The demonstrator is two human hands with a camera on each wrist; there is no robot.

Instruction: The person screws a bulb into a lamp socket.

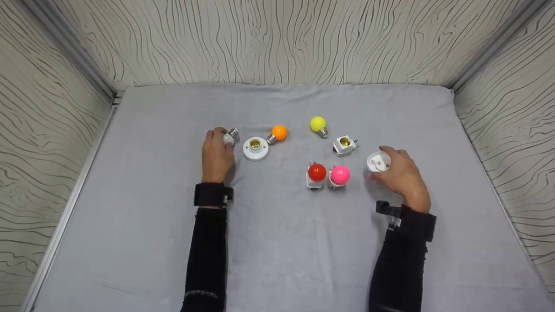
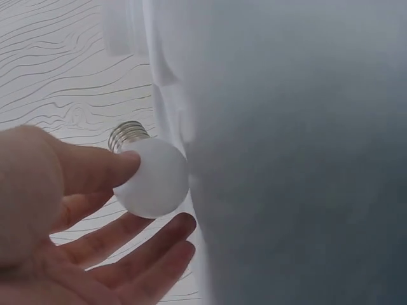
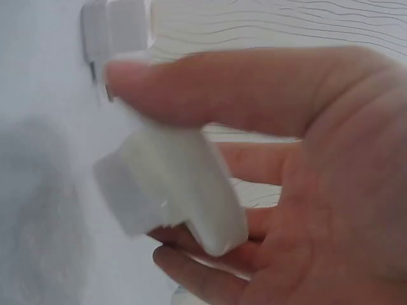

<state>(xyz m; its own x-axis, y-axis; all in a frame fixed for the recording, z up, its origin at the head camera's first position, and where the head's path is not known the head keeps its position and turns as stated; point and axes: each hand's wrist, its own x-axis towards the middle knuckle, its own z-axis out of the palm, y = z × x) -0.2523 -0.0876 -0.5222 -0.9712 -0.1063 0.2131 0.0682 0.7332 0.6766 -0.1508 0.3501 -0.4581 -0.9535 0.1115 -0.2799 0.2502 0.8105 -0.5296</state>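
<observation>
My left hand (image 1: 217, 158) pinches a white light bulb (image 2: 156, 181) between thumb and fingers, its metal screw base sticking out past the fingertips. To the right of that hand lies a round white bulb socket (image 1: 256, 148) with its brass opening facing up. My right hand (image 1: 403, 175) grips another round white bulb socket (image 3: 191, 190), thumb on one side and fingers on the other. The head view shows this socket's hollow underside. Left of the right hand sits a square white plug-in bulb holder (image 1: 345, 146) with a bare brass opening and pins at its side.
An orange bulb (image 1: 279, 132) lies beside the round socket on the grey cloth (image 1: 277, 242). Farther back is a yellow bulb (image 1: 318, 124). Nearer stand a red bulb (image 1: 317, 172) and a pink bulb (image 1: 340, 175) in white holders. Patterned panels (image 1: 277, 43) wall the table.
</observation>
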